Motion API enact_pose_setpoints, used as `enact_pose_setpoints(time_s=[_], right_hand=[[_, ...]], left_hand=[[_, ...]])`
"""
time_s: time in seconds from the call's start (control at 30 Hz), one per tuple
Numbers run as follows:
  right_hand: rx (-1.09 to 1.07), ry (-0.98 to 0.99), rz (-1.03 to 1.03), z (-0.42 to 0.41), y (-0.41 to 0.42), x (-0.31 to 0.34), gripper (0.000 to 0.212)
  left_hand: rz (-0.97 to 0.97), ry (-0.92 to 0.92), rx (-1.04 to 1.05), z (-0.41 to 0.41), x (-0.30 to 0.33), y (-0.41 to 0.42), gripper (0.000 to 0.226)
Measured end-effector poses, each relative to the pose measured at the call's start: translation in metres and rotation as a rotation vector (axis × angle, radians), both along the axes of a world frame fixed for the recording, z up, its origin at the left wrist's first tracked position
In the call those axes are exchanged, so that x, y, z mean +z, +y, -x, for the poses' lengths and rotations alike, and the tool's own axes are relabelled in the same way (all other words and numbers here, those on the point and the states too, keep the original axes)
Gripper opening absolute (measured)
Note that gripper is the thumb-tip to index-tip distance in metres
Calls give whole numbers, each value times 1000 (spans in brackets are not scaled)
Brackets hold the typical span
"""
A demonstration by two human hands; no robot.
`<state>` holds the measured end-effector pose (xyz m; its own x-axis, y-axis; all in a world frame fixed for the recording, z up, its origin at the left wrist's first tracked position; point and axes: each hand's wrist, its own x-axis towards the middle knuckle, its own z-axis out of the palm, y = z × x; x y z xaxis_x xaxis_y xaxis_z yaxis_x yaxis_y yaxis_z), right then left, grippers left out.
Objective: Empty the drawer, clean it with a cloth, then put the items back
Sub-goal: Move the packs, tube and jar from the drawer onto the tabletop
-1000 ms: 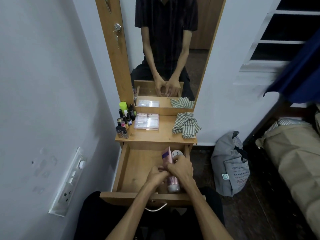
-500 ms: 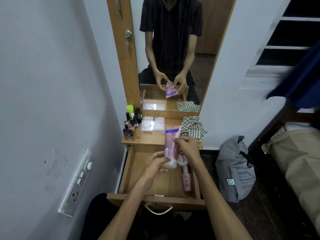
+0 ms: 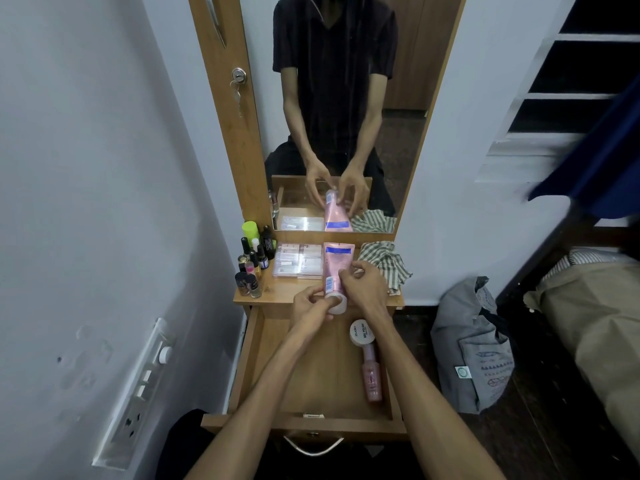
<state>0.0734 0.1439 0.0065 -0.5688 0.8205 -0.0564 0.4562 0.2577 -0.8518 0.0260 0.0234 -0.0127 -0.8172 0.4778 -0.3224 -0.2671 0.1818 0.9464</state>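
Both hands grip the pink tube [image 3: 335,268] above the open drawer [image 3: 313,382]: left hand [image 3: 311,303] pinches its white cap, right hand [image 3: 363,282] holds the body. Striped cloth [image 3: 382,259] lies just beyond the right hand.

left hand [image 3: 309,304] pinching, right hand [image 3: 363,284] gripping

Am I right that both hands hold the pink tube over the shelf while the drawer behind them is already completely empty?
Not quite: the head view shows the drawer still holds a white jar and a pink bottle. Both the left hand and right hand do hold the pink tube.
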Motion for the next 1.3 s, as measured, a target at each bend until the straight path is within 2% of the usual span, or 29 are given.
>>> enact_pose_setpoints(time_s=[0.13,0.23,0.53,0.67,0.77,0.83,0.9,0.97,1.1,1.17,1.3], right_hand=[[18,2,-46,4,1,-5,26],[27,6,-80,4,-1,-7,21],[14,15,-118,1,5,-12,29],[17,53,-114,-4,9,-14,27],[-2,103,-90,-13,7,-15,22],[-22,138,-95,-23,5,-17,18],[-54,149,-120,-35,2,-18,14],[-86,132,-128,-49,-1,-19,11],[-102,37,-109,-76,-9,-31,10],[-72,-62,-107,-84,-12,-37,12],[38,-272,-93,-92,-15,-49,25]], left_hand=[[17,26,-6,6,-1,4,35],[52,82,-8,9,-1,7,23],[154,259,-65,8,1,19,8],[177,281,-86,9,-1,22,17],[158,292,-92,8,-1,22,10],[130,308,-67,4,0,20,13],[128,345,-5,0,-2,16,28],[140,367,73,-6,-10,11,34],[140,401,176,-30,-22,-1,9],[201,362,116,-41,-27,-4,7],[443,171,-226,-58,-36,-3,8]])
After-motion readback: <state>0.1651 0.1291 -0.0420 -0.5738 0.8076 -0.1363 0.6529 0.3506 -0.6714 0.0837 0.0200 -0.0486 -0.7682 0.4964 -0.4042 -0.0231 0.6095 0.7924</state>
